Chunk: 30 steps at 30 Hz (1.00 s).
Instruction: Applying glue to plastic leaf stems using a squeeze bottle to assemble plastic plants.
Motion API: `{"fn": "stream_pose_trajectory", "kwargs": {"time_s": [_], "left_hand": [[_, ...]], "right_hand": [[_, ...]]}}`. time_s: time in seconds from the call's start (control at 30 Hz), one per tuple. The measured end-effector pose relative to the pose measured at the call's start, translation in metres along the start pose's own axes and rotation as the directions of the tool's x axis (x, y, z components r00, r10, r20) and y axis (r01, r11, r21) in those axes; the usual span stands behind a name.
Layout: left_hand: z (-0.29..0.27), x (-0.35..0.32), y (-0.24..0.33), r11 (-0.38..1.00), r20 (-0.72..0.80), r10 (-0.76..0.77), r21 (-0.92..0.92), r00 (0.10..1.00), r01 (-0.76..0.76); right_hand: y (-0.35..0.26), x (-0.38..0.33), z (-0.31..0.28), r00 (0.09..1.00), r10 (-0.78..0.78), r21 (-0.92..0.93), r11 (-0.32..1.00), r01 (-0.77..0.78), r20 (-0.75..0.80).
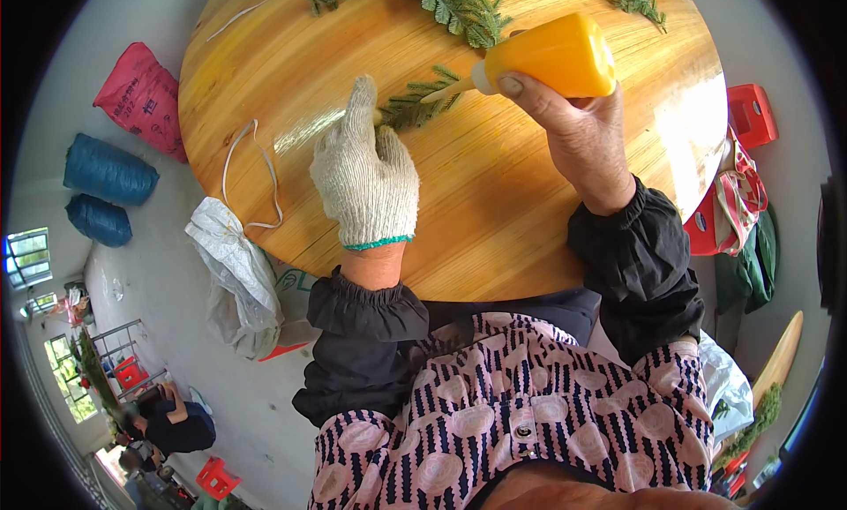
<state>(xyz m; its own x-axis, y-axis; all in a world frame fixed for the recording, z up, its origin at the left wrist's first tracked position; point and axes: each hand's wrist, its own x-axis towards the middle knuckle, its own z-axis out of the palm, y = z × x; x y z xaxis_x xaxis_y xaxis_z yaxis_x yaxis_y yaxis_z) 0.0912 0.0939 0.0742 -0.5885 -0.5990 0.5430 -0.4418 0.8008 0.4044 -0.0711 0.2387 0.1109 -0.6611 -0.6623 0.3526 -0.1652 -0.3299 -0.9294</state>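
Note:
My left hand [364, 173] wears a white knitted glove and presses down on a small green fern-like sprig [422, 102] lying on a round wooden table [494, 210]. My bare right hand [578, 131] grips an orange squeeze bottle [551, 58] tilted on its side. Its pale nozzle points left and touches the sprig just beside the gloved fingers. More green sprigs [463, 9] lie along the far part of the table.
A loop of white cord [250, 175] lies on the table's left part, and a white plastic bag [231, 272] hangs off its edge. Red and blue sacks [113, 170] sit on the floor at left. A red stool [750, 113] and bags stand at right. People sit at lower left.

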Motion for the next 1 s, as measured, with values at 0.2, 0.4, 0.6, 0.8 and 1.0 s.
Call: {"fn": "stream_pose_trajectory", "kwargs": {"time_s": [0.2,0.4,0.6,0.8,1.0], "left_hand": [[-0.001,0.017,0.026,0.997,0.0,0.046,-0.063,0.999,-0.046],[0.027,0.021,0.018,0.999,0.134,-0.005,-0.034,0.991,0.009],[0.02,0.021,0.032,0.996,0.193,-0.077,0.051,0.978,0.068],[0.024,0.018,0.02,0.999,0.134,0.015,0.039,0.991,-0.02],[0.027,0.016,0.018,0.999,0.094,0.048,-0.014,0.994,-0.047]], "right_hand": [[0.005,0.002,-0.004,1.0,-0.031,-0.014,0.999,0.031,-0.004],[0.005,0.001,-0.007,0.999,-0.048,-0.017,0.999,0.047,-0.018],[0.007,0.0,-0.027,0.998,-0.04,-0.124,0.992,0.033,-0.052],[-0.001,0.0,-0.03,0.994,-0.05,-0.143,0.989,0.036,-0.095],[0.002,0.005,-0.04,0.99,-0.104,-0.201,0.976,0.082,-0.1]]}}
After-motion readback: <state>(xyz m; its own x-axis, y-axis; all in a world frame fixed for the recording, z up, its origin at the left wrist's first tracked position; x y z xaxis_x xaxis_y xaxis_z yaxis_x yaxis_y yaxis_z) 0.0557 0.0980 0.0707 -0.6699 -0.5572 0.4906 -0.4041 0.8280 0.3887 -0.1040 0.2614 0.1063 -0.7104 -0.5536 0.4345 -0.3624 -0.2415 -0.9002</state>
